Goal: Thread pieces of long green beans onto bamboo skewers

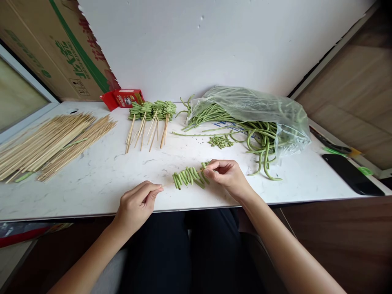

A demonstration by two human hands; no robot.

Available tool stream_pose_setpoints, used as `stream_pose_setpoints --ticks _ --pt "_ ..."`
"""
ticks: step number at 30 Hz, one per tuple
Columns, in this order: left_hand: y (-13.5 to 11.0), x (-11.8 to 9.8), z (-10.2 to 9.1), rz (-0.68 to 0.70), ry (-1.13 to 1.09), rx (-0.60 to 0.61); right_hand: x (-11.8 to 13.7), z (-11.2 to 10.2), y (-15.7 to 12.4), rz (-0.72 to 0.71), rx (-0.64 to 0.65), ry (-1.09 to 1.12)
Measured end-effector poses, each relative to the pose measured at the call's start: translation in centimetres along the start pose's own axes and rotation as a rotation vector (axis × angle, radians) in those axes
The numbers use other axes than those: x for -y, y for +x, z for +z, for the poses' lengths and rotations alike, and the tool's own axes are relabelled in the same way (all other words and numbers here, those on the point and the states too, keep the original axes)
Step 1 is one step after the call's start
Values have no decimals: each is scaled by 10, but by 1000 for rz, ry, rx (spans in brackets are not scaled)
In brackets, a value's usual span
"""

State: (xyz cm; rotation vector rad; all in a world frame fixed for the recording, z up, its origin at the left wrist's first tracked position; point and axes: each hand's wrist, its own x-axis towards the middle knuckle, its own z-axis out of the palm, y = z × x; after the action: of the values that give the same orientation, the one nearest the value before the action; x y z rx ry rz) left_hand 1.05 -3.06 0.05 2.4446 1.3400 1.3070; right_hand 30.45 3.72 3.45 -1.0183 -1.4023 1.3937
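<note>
My left hand [137,203] is closed, its fingertips pinching the left end of a thin bamboo skewer [168,185]. A row of short cut green bean pieces [190,176] is threaded crosswise along this skewer, just above the front part of the table. At the skewer's right end my right hand [228,177] pinches a bean piece [204,165] between thumb and forefinger. The fingers partly hide that piece and the skewer's tip. Behind my right hand lies a small pile of loose cut bean pieces [221,141].
Filled bean skewers [152,110] lie at the back beside a red packet [127,98]. Bundles of bare skewers [58,141] spread over the left side. Long beans [211,115] spill from a clear plastic bag [260,100]. A black phone [352,174] lies at the right edge.
</note>
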Motion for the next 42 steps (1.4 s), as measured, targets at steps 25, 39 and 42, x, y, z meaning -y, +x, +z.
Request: stream_pose_setpoints --ticks 25,39,42 --pt "-1 -2 1 -73 49 -61 15 -31 8 -33 -135 -334" --pt "0 -3 2 -70 51 -52 6 -61 7 -24 -181 -968" --pt "1 -3 2 -66 49 -46 8 -59 8 21 -204 -917"
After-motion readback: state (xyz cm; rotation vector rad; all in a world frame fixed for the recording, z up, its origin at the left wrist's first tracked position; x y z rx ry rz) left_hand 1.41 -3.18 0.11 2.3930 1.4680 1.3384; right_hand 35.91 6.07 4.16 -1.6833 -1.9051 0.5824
